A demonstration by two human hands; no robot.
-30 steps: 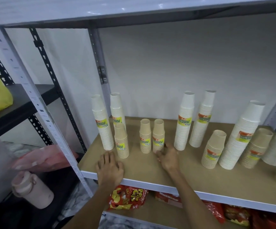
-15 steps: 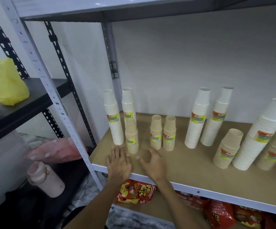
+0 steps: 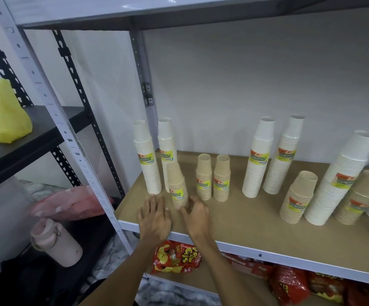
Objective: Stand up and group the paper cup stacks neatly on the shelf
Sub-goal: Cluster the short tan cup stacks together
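Both hands, left (image 3: 154,219) flat and right (image 3: 195,214) spread open, close on the short brown paper cup stack (image 3: 177,186), apparently next to slide it toward its brown neighbours (image 3: 213,176).

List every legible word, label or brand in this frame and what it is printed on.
"DISPOSABLE TABLEWARE": yellow label on the far-left white cup stack.
"...POSABLE ...LEWARE": same label, partly hidden, on the white stack beside it.
Labels on the other cup stacks, such as the brown pair: too blurred.
Snack bag lettering on the lower shelf: upside down, unreadable.
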